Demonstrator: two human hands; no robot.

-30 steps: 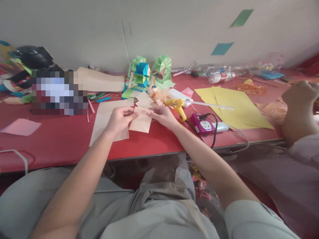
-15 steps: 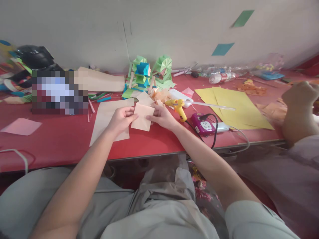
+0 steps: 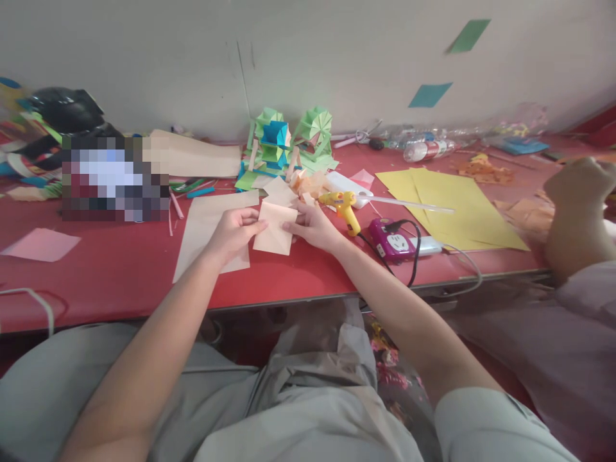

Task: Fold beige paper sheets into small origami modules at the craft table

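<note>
Both my hands hold one small peach paper piece [image 3: 275, 232] just above the red table [image 3: 110, 276]. My left hand [image 3: 234, 230] pinches its left edge with thumb and fingers. My right hand [image 3: 315, 226] grips its upper right corner. A larger tan sheet [image 3: 205, 221] lies flat under and left of my left hand. Just right of my right hand lies a yellow glue gun [image 3: 342, 206], its cord running to a purple power socket [image 3: 395, 240].
Green and blue folded paper models [image 3: 283, 142] stand by the wall. Yellow sheets [image 3: 450, 205] lie to the right, a pink sheet [image 3: 41, 244] at far left, plastic bottles [image 3: 423, 149] at the back. Another person's hand [image 3: 577, 199] rests at the right edge.
The peach paper has turned slightly and risen a little between my hands; my right fingers have shifted up to its top corner. The other person's hand stayed put.
</note>
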